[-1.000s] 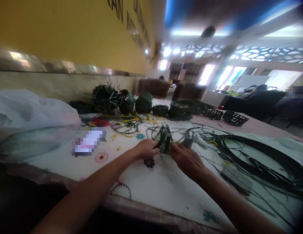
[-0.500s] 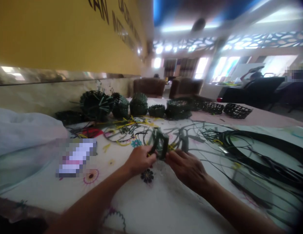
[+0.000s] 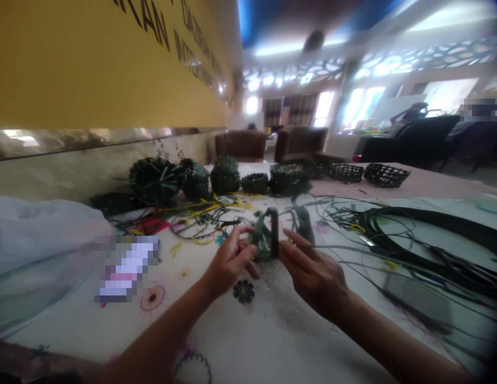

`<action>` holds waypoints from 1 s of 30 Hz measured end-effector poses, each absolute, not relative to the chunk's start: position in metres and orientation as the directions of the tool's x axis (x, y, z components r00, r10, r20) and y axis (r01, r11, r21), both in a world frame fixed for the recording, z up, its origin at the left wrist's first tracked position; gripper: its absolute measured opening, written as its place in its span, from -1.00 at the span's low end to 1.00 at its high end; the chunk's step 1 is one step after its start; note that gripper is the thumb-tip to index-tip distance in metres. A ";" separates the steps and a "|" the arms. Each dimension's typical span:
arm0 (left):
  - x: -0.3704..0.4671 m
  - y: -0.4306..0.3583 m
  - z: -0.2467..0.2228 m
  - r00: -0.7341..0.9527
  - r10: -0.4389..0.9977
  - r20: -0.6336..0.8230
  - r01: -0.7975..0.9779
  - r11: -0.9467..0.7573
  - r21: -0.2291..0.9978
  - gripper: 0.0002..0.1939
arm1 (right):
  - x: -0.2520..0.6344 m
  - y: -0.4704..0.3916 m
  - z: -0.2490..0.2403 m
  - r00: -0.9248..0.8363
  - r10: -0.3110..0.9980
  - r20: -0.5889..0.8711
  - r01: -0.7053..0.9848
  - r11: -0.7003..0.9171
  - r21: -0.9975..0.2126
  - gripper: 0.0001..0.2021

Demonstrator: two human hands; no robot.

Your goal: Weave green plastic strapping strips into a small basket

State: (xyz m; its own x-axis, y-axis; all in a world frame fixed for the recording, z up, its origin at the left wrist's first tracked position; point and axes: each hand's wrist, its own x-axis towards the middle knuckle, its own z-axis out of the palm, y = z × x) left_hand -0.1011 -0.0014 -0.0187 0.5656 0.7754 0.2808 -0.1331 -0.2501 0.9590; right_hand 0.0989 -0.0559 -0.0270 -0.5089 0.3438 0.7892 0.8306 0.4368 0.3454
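Observation:
A small ring-like piece of dark green flat strips (image 3: 266, 234) stands on the flowered tablecloth (image 3: 240, 341) between my hands. My left hand (image 3: 232, 261) holds its left side, thumb and fingers closed on the strips with some fingers spread. At the lower right edge of the piece, my right hand (image 3: 316, 269) pinches a strip, its index finger partly lifted. What lies under the right fingertips is hidden. Just behind that hand stands a loop of broader green strip (image 3: 305, 225).
Several dark woven baskets (image 3: 225, 175) line the back of the table. Yellow and green strip scraps (image 3: 204, 208) lie before them. A big coil of dark strip (image 3: 424, 218) is at right, a blurred-out bright device (image 3: 128, 266) and white plastic sheeting (image 3: 44, 229) at left. People sit farther back.
My left fingers have loosened and spread around the piece. My right fingers have lifted slightly, and the ring of strips shows more openly. The view has shifted a little.

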 end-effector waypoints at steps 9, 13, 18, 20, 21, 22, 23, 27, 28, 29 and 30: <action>-0.101 -0.005 -0.024 0.526 0.731 0.435 0.166 -0.590 0.790 -0.69 | 0.105 -0.054 -0.023 -0.492 0.317 0.811 0.817 0.490 0.304 -0.74; -0.097 -0.006 -0.028 0.484 0.765 0.425 0.144 -0.549 0.823 -0.84 | 0.107 -0.054 -0.024 -0.466 0.348 0.813 0.815 0.526 0.242 -0.71; -0.097 -0.004 -0.032 0.464 0.784 0.412 0.156 -0.530 0.833 -0.93 | 0.108 -0.054 -0.027 -0.510 0.319 0.799 0.798 0.523 0.300 -0.74; -0.098 -0.001 -0.035 0.453 0.794 0.404 0.169 -0.522 0.836 -0.94 | 0.109 -0.053 -0.029 -0.551 0.307 0.776 0.784 0.509 0.356 -0.77; -0.098 0.001 -0.036 0.450 0.800 0.397 0.168 -0.513 0.842 -0.94 | 0.110 -0.052 -0.030 -0.566 0.309 0.765 0.779 0.504 0.373 -0.77; -0.098 0.002 -0.036 0.450 0.804 0.389 0.159 -0.501 0.851 -0.93 | 0.110 -0.052 -0.031 -0.573 0.316 0.756 0.778 0.500 0.381 -0.77; -0.098 0.003 -0.037 0.453 0.807 0.378 0.146 -0.485 0.862 -0.92 | 0.110 -0.051 -0.031 -0.577 0.322 0.751 0.777 0.499 0.383 -0.77; -0.095 0.004 -0.037 0.456 0.816 0.356 0.127 -0.456 0.881 -0.83 | 0.111 -0.049 -0.034 -0.588 0.351 0.729 0.775 0.504 0.382 -0.76; -0.095 0.004 -0.036 0.454 0.817 0.357 0.129 -0.456 0.880 -0.83 | 0.112 -0.048 -0.034 -0.590 0.361 0.722 0.775 0.504 0.381 -0.75; -0.094 0.003 -0.036 0.450 0.817 0.360 0.126 -0.457 0.881 -0.84 | 0.112 -0.048 -0.035 -0.590 0.373 0.716 0.776 0.504 0.378 -0.74; -0.093 0.003 -0.036 0.450 0.814 0.366 0.115 -0.460 0.880 -0.86 | 0.112 -0.048 -0.035 -0.585 0.382 0.715 0.781 0.502 0.371 -0.74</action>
State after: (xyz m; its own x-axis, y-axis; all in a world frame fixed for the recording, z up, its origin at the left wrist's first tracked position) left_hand -0.0930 0.0030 -0.0358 0.4501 0.8144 0.3663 0.1155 -0.4598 0.8805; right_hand 0.1122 -0.0476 -0.0354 -0.5851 0.3824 0.7152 0.7813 0.5021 0.3707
